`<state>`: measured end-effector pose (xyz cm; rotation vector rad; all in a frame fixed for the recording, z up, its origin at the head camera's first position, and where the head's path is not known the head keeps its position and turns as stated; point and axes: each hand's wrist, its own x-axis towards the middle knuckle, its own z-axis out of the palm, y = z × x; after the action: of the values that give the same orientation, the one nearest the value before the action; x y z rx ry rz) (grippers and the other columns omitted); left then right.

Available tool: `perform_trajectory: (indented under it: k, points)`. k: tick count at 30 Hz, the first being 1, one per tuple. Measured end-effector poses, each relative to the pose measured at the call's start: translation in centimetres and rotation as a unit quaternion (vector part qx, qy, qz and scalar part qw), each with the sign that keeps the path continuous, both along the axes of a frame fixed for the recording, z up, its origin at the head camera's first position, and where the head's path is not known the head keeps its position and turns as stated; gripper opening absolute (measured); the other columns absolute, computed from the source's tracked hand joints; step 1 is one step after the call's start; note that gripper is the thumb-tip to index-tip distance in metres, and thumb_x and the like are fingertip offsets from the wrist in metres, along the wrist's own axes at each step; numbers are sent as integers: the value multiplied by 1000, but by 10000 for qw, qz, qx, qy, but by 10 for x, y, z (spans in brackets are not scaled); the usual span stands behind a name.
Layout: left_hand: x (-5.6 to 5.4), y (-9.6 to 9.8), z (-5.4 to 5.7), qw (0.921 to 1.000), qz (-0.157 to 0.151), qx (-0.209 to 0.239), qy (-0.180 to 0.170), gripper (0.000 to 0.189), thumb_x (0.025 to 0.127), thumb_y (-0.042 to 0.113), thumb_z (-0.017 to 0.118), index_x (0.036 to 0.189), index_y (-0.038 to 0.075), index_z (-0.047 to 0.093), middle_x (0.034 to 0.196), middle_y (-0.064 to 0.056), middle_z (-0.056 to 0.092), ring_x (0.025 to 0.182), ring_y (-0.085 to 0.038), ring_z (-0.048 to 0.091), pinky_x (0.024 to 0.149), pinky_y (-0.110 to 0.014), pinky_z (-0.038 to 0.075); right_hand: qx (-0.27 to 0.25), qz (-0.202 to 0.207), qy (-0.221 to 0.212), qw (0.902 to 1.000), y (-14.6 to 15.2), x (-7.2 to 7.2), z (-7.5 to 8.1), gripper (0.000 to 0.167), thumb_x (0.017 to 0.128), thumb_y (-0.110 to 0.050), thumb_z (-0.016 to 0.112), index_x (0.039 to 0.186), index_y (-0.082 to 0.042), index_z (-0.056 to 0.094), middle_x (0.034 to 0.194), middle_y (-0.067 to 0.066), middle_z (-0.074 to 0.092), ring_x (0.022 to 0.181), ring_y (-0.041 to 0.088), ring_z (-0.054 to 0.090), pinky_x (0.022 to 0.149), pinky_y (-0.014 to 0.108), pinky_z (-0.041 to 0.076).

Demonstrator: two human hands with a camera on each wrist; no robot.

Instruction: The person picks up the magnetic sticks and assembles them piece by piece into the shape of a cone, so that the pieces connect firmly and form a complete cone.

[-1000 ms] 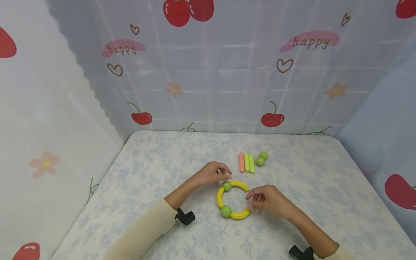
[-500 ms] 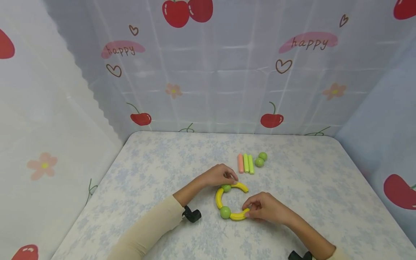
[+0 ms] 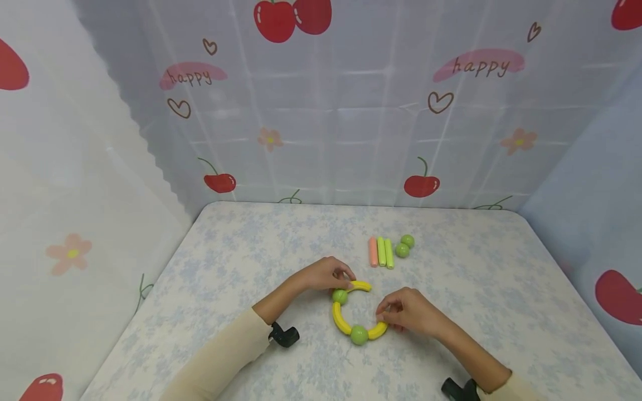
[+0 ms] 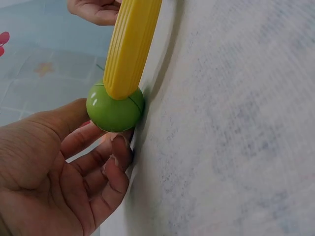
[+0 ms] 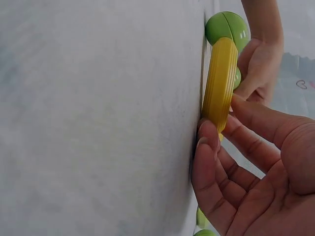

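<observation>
Open ring, a bit below ctr of the head frame, flat on the pale blue-patterned table (image 3: 241,239): 3 curved yellow pcs + 2 green balls, alternating, gap at the right. Yellow pcs bright w/ lengthwise ridges & rounded ends; balls apple-green, glossy, w/ thin dark seam. Order: top yellow arc (image 3: 360,285), then upper green ball (image 3: 340,297), left yellow arc (image 3: 339,319), lower green ball (image 3: 359,335), bottom-right yellow arc (image 3: 378,331). L hand (image 3: 326,274) pinches top yellow arc nr its ball end, thumb beside that ball. R hand (image 3: 413,313) pinches free end of bottom-right yellow arc btwn thumb & fingers. Spares just above ring, rt of ctr: pink stick (image 3: 373,252), 2 lime sticks (image 3: 382,252) side by side, 2 spare green balls (image 3: 403,250) touching.
</observation>
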<state>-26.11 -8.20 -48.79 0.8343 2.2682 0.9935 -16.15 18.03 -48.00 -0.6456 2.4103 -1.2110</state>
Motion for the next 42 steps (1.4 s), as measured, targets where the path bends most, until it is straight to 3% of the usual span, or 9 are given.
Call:
perform_trajectory:
  k: [6,23,34,39,42]
  points:
    - [9,-13,-1,9997,118,135,-166,26,98,18,70,122,8,72,74,2,70,56,-14,61,55,-25,52,198,-86,382,9990,-4,-7,0,7,93,-12,75,96,-8,80,58,1,62,47,8,51,44,22,41]
    - [41,-34,-7,9955,690,601,-245,33,97,16,72,127,2,68,73,0,68,53,-17,61,51,-29,53,635,-538,462,9955,-19,-25,0,9,86,-7,80,92,-6,73,64,-3,61,54,13,57,49,26,47]
    - [43,-34,-20,9903,1074,866,-186,33,98,28,71,124,7,70,71,-4,68,49,-16,59,46,-28,51,831,-508,700,9928,-21,-39,1,11,85,-8,82,92,-7,73,68,-4,61,58,12,56,51,25,47]
    - [42,-35,-20,9895,1174,828,-179,33,96,27,73,124,9,70,69,-4,67,48,-14,58,44,-25,49,833,-534,602,9933,-16,-49,11,10,90,-11,77,98,-5,74,71,-1,64,61,13,57,53,28,49]
    - [43,-36,-21,9887,1202,873,-206,32,96,26,74,123,10,70,69,-4,67,48,-14,57,44,-24,49,916,-618,803,9906,-8,-58,19,14,93,-12,75,103,-2,75,76,0,65,64,13,58,56,28,50]
